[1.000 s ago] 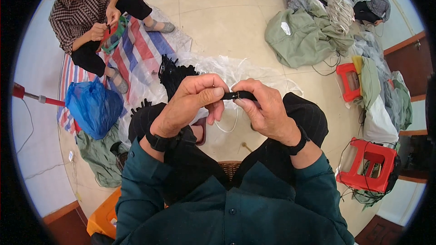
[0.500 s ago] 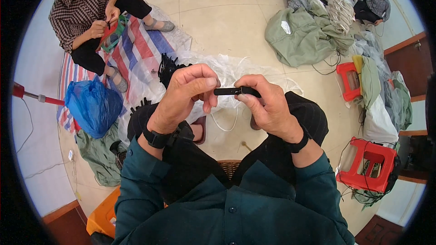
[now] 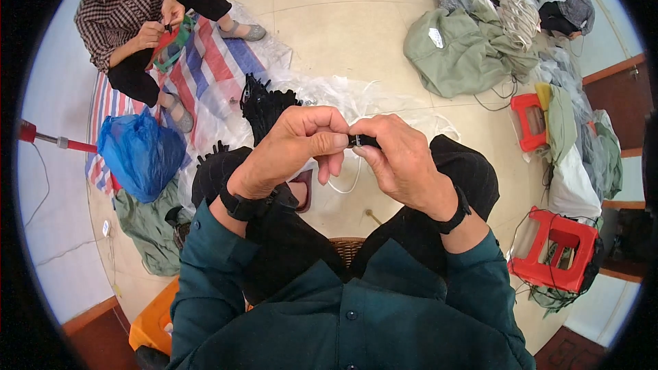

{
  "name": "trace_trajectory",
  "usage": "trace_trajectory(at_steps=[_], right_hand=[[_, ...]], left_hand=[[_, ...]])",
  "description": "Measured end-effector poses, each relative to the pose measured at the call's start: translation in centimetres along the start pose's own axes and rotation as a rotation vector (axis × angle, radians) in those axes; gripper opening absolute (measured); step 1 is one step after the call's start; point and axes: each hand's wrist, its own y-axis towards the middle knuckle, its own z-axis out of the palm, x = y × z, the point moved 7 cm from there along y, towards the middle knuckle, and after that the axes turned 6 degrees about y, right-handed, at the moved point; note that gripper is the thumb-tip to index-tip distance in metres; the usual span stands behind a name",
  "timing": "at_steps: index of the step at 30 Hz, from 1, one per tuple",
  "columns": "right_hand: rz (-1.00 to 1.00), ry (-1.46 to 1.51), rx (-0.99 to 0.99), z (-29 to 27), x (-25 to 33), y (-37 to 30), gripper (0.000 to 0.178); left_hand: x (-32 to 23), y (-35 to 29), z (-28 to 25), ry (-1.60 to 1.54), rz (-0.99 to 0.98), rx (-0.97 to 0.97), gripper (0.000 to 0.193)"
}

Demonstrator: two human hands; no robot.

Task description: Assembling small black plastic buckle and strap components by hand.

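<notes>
Between my hands, above my lap, is a short black strap (image 3: 363, 141) with a small loop or buckle across it. My right hand (image 3: 408, 157) pinches its right part between thumb and bent fingers. From the other side my left hand (image 3: 301, 142) closes thumb and forefinger on its left end, so most of the strap is covered by fingers. The hands nearly touch at the fingertips. Beyond my left hand a bundle of black straps (image 3: 264, 106) lies on clear plastic sheeting (image 3: 329, 92).
At left are a blue plastic bag (image 3: 140, 154) and a striped sheet (image 3: 212, 55), where a co-worker (image 3: 133, 10) sits handling something small and black. Green fabric (image 3: 445, 55) is heaped at far right. Red stools (image 3: 558, 247) stand at right, with black cords around the nearer one.
My left thumb and forefinger have come in and closed on the strap's left end, which stuck out bare before. My right hand has shifted slightly left, still gripping it.
</notes>
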Motion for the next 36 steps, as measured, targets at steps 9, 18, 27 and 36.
trace_trajectory(at_steps=[9,18,27,36], right_hand=[[0.136,0.108,-0.019,0.0,-0.7,-0.3,0.027],[0.241,0.221,0.025,-0.3,-0.7,-0.5,0.026],[0.522,0.704,-0.017,0.5,-1.6,-1.0,0.021],[0.339,0.517,-0.053,0.1,-1.1,-0.8,0.021]], left_hand=[[0.3,-0.5,0.2,-0.141,-0.057,0.031,0.013],[0.2,-0.7,0.2,0.025,-0.086,0.02,0.013],[0.0,-1.0,0.4,-0.036,-0.062,0.006,0.016],[-0.1,-0.9,0.6,-0.142,-0.082,0.024,0.016]])
